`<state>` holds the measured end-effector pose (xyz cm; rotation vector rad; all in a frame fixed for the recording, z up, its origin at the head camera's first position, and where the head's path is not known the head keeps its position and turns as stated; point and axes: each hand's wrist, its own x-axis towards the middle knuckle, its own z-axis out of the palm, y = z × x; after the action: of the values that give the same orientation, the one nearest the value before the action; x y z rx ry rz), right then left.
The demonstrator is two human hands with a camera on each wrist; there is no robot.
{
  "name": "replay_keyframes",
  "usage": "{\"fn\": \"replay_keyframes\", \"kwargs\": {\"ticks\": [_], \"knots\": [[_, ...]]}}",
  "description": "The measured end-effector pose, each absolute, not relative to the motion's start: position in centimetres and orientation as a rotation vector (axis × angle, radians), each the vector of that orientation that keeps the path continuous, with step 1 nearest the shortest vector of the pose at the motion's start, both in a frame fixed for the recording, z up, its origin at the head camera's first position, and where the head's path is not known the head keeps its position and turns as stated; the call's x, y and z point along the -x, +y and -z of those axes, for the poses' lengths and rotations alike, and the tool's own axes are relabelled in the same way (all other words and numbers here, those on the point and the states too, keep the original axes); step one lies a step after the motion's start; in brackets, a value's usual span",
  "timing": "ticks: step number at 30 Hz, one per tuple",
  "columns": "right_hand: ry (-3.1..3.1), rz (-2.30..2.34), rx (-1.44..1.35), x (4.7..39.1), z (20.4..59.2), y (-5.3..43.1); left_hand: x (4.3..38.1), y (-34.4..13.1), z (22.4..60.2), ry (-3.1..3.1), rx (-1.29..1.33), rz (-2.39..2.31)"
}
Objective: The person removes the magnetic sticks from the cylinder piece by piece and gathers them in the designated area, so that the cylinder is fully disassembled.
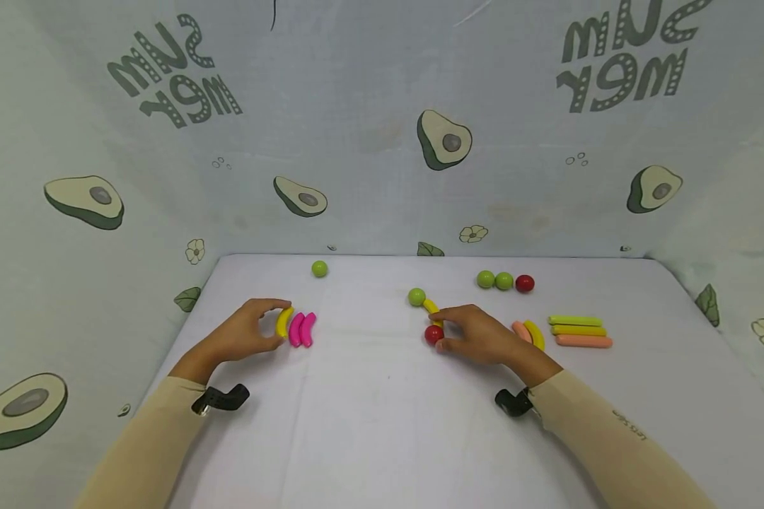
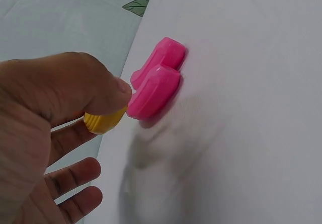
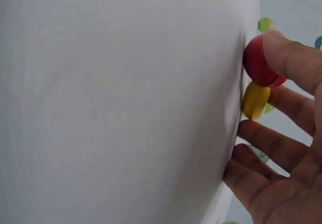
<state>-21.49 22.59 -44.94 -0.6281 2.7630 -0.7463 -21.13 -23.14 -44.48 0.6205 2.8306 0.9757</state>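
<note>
My left hand [image 1: 245, 332] pinches a yellow banana-shaped piece [image 1: 284, 322] between thumb and index finger, its other fingers spread. Two pink curved pieces [image 1: 302, 329] lie side by side just right of it; in the left wrist view the thumb tip overlaps the nearer pink piece [image 2: 156, 95]. Toward the middle of the table, my right hand [image 1: 477, 336] has its thumb on a red ball [image 1: 433, 334] and its index finger at a second yellow banana-shaped piece [image 3: 256, 100]. That piece runs from the red ball up to a green ball [image 1: 417, 297], partly hidden by the fingers.
A lone green ball [image 1: 320, 268] sits at the back left. Behind my right hand are two green balls [image 1: 504, 281] and a red ball [image 1: 525, 283] in a row. An orange piece [image 1: 521, 331], a yellow curved piece [image 1: 535, 335] and three coloured sticks [image 1: 579, 331] lie right.
</note>
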Motion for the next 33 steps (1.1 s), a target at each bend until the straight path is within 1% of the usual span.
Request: {"fn": "replay_keyframes", "kwargs": {"ticks": [15, 21, 28, 33], "knots": [[2.766, 0.746, 0.635, 21.4, 45.2, 22.5, 21.2, -23.6, 46.4, 2.854, -0.575, -0.893], [2.766, 0.739, 0.622, 21.4, 45.2, 22.5, 21.1, -23.5, 46.6, 2.873, -0.539, -0.847], [2.783, 0.758, 0.581, 21.2, 45.0, 22.0, 21.1, -22.9, 46.0, 2.901, -0.528, -0.796], [2.803, 0.732, 0.56, 21.0, 44.9, 21.6, 20.7, -21.1, 44.9, 2.987, -0.538, -0.791]]}}
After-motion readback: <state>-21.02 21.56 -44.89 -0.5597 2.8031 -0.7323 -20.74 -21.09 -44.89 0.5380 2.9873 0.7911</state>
